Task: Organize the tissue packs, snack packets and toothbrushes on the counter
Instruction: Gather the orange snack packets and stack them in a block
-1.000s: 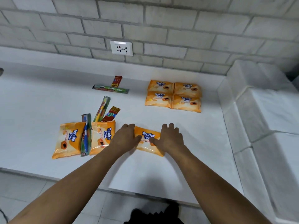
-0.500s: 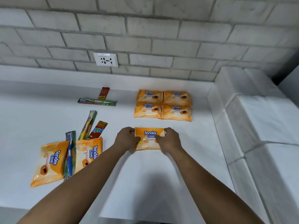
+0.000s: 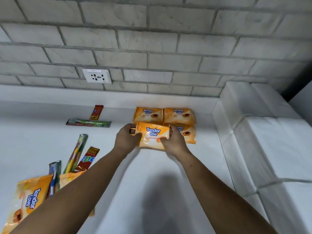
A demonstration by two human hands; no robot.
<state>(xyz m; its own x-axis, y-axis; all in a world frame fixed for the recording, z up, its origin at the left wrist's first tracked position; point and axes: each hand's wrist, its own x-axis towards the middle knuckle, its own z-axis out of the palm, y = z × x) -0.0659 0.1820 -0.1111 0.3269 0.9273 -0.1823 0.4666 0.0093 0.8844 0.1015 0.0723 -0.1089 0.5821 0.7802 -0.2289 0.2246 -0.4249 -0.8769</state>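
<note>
Plainly, both hands gripped one orange tissue pack (image 3: pixel 152 134): the left hand (image 3: pixel 125 138) curled round its left end and the right hand (image 3: pixel 173 141) round its right end, above the white counter (image 3: pixel 152 183); whether the pack touched the surface could not be told. From twelve to three o'clock of it lay the grouped packs, a back-left pack (image 3: pixel 148 114) and a back-right pack (image 3: pixel 179 114) side by side against the rear ledge, and a front-right pack (image 3: pixel 186 134) partly covered by the right hand. Toward ten o'clock a green toothbrush (image 3: pixel 88 123) lay crosswise, a red snack packet (image 3: pixel 96 112) just beyond it. Toward seven and eight o'clock lay a yellow toothbrush (image 3: pixel 76 152), a second snack packet (image 3: pixel 88 157), a blue toothbrush (image 3: pixel 54 179) and a near tissue pack (image 3: pixel 28 198), partly hidden by the left forearm.
</note>
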